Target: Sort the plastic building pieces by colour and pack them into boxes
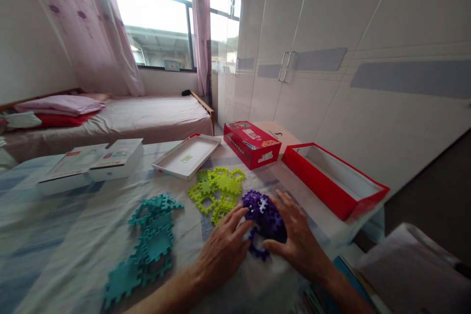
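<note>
A heap of purple foam puzzle pieces (262, 213) lies on the cloth-covered table in front of me. My left hand (223, 248) rests on its left side, fingers stretched out and touching the pieces. My right hand (294, 233) lies over its right side, fingers spread, thumb against the lower pieces. Neither hand has lifted anything. Just beyond the purple heap sits a group of lime-green pieces (217, 191). Teal pieces (149, 245) lie spread out to the left.
A closed red box (252, 143) and an open red box tray (333, 179) stand at the back right. A white tray (187, 156) and flat white boxes (91, 162) are at the back left. A bed (110, 117) and a white wardrobe (331, 49) stand behind.
</note>
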Available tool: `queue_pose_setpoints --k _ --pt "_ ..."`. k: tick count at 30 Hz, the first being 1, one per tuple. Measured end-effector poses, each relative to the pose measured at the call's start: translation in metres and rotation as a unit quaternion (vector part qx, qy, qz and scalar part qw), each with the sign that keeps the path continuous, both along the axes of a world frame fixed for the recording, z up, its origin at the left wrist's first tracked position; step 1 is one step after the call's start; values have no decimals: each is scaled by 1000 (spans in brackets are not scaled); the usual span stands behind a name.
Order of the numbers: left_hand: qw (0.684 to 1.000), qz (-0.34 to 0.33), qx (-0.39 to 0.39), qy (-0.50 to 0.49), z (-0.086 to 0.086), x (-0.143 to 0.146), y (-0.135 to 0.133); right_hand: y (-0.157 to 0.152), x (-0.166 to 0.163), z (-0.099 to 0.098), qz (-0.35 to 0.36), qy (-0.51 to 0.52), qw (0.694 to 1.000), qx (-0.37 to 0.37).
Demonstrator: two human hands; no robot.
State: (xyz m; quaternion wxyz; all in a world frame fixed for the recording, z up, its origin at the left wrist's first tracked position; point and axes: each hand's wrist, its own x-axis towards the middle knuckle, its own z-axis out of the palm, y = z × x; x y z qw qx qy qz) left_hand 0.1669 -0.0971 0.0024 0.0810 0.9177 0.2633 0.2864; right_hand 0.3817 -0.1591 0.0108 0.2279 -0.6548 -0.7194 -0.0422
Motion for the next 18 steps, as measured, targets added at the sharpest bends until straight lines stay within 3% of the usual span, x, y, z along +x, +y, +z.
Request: queue_pose_setpoints --k 8,18 --pt "999 0 -41 -20 2 -5 6 29 -15 -7 -7 -17 999 -34" --pt "998 -23 -63 0 6 -4 9 51 -21 -3 -13 6 1000 24"
